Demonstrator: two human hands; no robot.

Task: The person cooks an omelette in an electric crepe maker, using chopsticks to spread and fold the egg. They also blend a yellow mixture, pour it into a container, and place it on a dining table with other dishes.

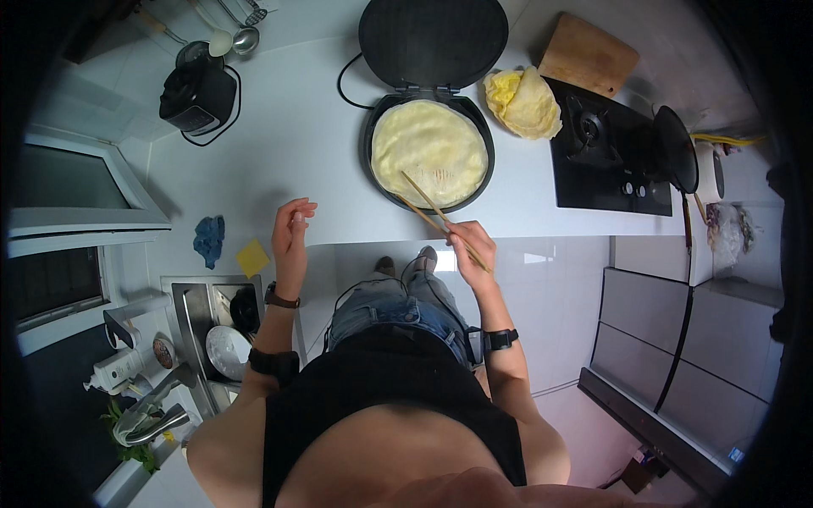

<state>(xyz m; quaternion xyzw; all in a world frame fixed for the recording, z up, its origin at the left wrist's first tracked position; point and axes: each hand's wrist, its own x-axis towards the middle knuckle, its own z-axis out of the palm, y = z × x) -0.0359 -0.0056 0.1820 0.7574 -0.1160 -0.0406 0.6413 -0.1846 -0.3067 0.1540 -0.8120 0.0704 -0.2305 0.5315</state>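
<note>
A round, pale yellow pancake covers the lower plate of a black electric griddle, whose lid stands raised behind it. My right hand grips a pair of wooden chopsticks near the counter's front edge. One chopstick tip lies over the pancake's lower left part; the other is by its rim. Fine reddish-brown marks show on the pancake close to the tips. My left hand hovers left of the griddle, holding nothing, its fingers curved and partly spread.
Right of the griddle lie several folded pancakes, beside a black gas hob and a wooden cutting board. At left are a blue cloth, a yellow sponge cloth and a steel sink holding dishes. A black appliance stands farther back.
</note>
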